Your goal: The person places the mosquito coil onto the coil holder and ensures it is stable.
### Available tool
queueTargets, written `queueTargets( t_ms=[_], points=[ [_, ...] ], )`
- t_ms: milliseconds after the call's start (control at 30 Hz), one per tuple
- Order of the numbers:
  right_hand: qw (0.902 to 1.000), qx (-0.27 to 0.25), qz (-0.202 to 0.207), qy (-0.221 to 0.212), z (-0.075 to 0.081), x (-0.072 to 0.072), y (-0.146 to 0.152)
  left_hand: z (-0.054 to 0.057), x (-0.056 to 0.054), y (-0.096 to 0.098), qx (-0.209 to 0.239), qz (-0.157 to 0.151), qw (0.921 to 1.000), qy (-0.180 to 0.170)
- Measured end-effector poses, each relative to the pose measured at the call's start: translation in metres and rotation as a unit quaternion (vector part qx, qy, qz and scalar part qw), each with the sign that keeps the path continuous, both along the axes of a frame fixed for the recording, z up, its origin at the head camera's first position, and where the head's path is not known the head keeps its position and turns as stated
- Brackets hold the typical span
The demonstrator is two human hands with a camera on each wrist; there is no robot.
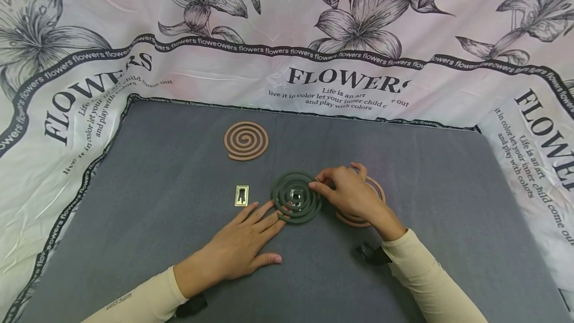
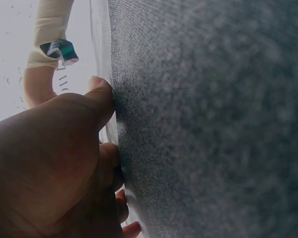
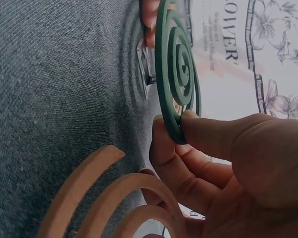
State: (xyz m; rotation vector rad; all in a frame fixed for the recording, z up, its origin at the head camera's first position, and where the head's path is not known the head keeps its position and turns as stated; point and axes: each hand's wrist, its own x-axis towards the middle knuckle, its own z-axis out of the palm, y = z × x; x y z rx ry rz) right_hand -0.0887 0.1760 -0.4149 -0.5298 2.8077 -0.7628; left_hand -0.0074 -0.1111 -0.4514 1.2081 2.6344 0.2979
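In the head view a green mosquito coil (image 3: 164,74) is at mid-table, and my right hand (image 1: 354,193) pinches its right edge between thumb and index finger. The right wrist view shows the coil raised off the cloth on that side. Beneath it a small metal coil stand (image 3: 145,69) lies on the cloth, partly visible through the spiral. My left hand (image 1: 244,248) rests palm down with spread fingers, its fingertips at the coil's lower-left edge; whether they touch it is unclear. Under my right hand lies a brown mosquito coil (image 3: 104,198), partly hidden.
Another brown mosquito coil (image 1: 246,141) lies flat farther back on the grey cloth (image 1: 157,163). A second metal stand (image 1: 237,196) sits left of the green coil. Flower-printed fabric (image 1: 215,74) borders the table at the back and sides.
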Motion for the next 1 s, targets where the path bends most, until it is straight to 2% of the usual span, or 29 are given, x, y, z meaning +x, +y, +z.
queueTargets(
  t_ms=[633,1000],
  points=[
    [1.0000,-0.003,0.002,0.001,-0.0003,-0.0004,-0.0011,-0.0015,-0.0006,-0.0001,0.005,-0.003,1.0000,0.000],
    [1.0000,0.001,-0.003,-0.001,0.0002,0.0001,-0.0012,0.0015,-0.0007,-0.0002,0.005,-0.004,1.0000,-0.008]
  ],
)
